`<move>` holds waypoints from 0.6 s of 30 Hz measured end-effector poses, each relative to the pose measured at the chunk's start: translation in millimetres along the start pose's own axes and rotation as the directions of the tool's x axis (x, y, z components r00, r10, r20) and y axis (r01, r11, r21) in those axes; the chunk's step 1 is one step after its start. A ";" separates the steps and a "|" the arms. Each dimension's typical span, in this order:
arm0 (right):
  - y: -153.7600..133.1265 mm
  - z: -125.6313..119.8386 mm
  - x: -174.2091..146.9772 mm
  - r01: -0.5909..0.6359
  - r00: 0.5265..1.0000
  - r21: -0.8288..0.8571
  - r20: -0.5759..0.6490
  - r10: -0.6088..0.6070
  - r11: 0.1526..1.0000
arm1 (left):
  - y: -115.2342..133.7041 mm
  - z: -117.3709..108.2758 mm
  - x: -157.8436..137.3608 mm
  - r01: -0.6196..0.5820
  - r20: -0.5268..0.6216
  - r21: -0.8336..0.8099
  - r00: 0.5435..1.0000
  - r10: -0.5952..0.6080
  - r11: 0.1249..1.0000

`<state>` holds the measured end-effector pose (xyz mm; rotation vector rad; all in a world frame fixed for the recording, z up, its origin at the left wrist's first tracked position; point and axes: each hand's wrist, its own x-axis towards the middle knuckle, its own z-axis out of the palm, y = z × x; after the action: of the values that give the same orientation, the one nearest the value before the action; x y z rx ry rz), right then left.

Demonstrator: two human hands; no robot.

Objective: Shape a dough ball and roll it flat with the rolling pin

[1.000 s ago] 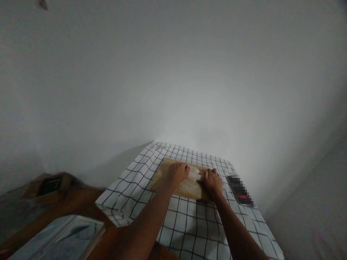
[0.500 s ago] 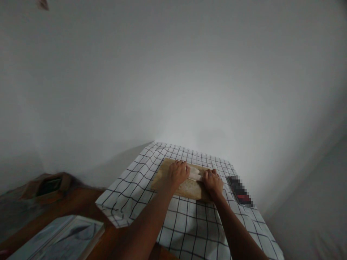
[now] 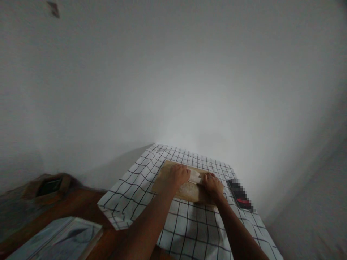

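A wooden board (image 3: 189, 194) lies on the checked cloth, with a pale, flat piece of dough (image 3: 194, 173) on it. Across the dough runs a light-coloured rolling pin (image 3: 195, 180), only its middle showing between my hands. My left hand (image 3: 181, 174) is closed over the pin's left end. Curled around the right end, my right hand (image 3: 213, 184) rests near the board's right side. Both ends of the pin are hidden under my fingers. A light dusting, like flour, marks the board in front of the pin.
A white checked cloth (image 3: 135, 195) covers the table, which stands against a pale wall (image 3: 189, 90). Right of the board lies a dark, pixelated flat object (image 3: 240, 195). At lower left are a picture-covered box-like object (image 3: 65, 236) and an open brown box (image 3: 50, 187).
My hands stay on the rolling pin and have shifted only slightly on the board. The whole view has moved a little, so the table sits slightly lower.
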<state>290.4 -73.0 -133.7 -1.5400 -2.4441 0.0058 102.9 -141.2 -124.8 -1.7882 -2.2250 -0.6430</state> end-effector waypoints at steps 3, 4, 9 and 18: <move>2.0 -0.4 4.7 0.074 0.997 -0.072 0.019 -0.072 0.995 | -0.1 -5.3 -0.2 -0.012 0.033 -0.020 0.999 0.012 1.000; 2.7 -0.1 7.1 0.075 0.997 -0.079 0.029 -0.073 0.994 | -0.6 -5.7 0.1 -0.014 0.040 -0.025 0.999 0.015 1.000; 5.7 1.9 18.9 -0.009 0.999 0.016 0.047 0.008 1.000 | -3.7 0.3 4.9 0.018 0.052 -0.023 0.999 -0.017 1.000; 9.3 2.8 25.0 0.006 0.999 0.046 0.046 -0.009 0.999 | -3.8 8.9 12.5 0.071 0.061 -0.020 0.996 -0.070 0.997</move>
<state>287.9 -46.4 -132.5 -1.5280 -2.4674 0.0960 97.2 -126.8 -128.1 -1.7690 -2.3383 -0.6379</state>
